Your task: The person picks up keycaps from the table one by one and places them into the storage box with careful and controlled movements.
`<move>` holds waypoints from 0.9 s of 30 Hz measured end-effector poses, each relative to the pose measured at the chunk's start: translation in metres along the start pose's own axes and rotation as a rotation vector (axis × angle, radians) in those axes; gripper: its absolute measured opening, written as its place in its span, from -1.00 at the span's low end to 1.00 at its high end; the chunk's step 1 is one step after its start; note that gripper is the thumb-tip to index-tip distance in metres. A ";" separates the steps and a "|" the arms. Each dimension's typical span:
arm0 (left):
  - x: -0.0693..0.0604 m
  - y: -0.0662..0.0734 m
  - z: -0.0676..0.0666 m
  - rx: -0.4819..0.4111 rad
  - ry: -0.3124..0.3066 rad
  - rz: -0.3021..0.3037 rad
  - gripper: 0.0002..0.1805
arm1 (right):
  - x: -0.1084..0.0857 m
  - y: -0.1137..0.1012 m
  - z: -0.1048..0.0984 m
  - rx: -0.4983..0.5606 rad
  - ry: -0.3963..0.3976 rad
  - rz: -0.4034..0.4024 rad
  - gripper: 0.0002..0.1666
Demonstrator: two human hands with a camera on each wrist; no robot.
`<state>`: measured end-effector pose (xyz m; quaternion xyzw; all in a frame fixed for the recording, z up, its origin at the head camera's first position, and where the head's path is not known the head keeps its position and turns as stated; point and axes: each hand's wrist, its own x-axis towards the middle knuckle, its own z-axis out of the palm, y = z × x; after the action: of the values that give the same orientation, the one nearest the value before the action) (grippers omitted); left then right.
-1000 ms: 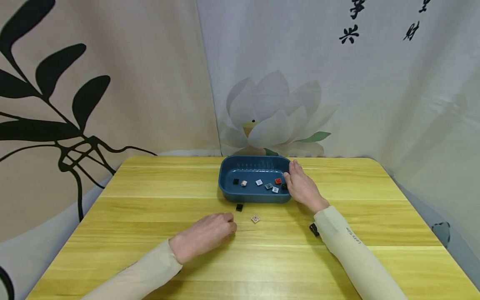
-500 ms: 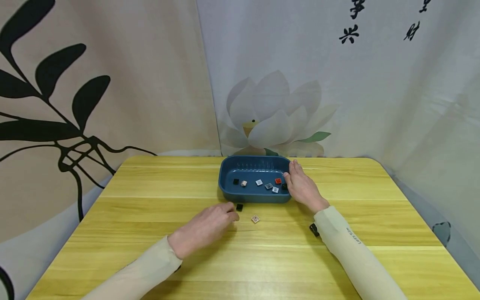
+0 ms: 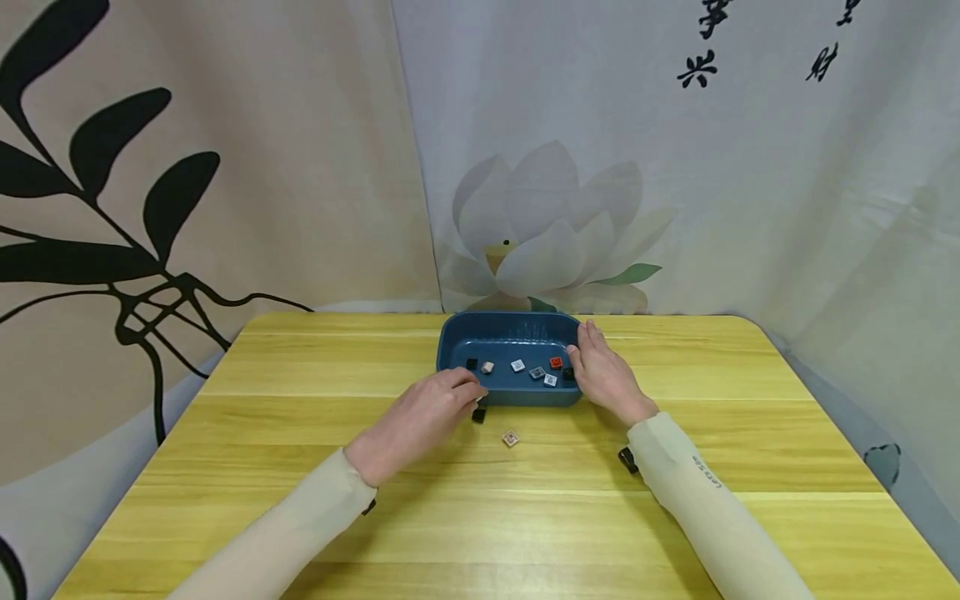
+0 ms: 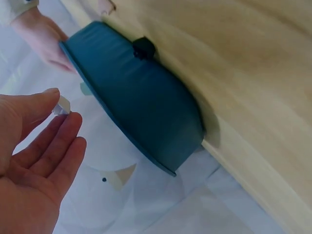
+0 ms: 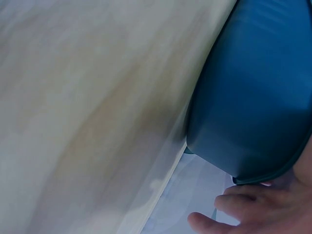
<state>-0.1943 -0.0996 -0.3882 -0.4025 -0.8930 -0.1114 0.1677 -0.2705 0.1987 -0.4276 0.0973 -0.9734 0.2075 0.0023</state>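
My left hand [image 3: 416,421] pinches a small white keycap [image 4: 61,106] between thumb and fingertips, just above the near left rim of a blue tray [image 3: 517,398]. On the tray's right end lies my right hand [image 3: 609,375], thumb over the rim and fingers along the outer wall; its thumb is hidden in the right wrist view. Inside the tray are several keycaps, among them a red keycap [image 3: 556,362], a grey keycap [image 3: 537,372] and a white keycap [image 3: 518,365]. A black keycap [image 3: 478,415] and a pale pink keycap [image 3: 511,438] lie on the wood in front.
The wooden table [image 3: 525,517] extends around the tray, which stands near its far edge. Behind hangs a printed curtain [image 3: 337,167]. Dark wrist devices show at both sleeves.
My left hand has risen from the table and moved forward to the tray's near rim, the white keycap now showing at its fingertips. My right hand and the tray have stayed put.
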 end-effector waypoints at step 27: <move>0.054 -0.020 0.020 -0.130 -0.104 -0.178 -0.74 | 0.000 -0.001 0.000 0.000 -0.024 0.028 -0.23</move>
<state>-0.2475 -0.0690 -0.3869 -0.3369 -0.9236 -0.1626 0.0839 -0.2706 0.1976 -0.4272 0.0863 -0.9746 0.2063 -0.0120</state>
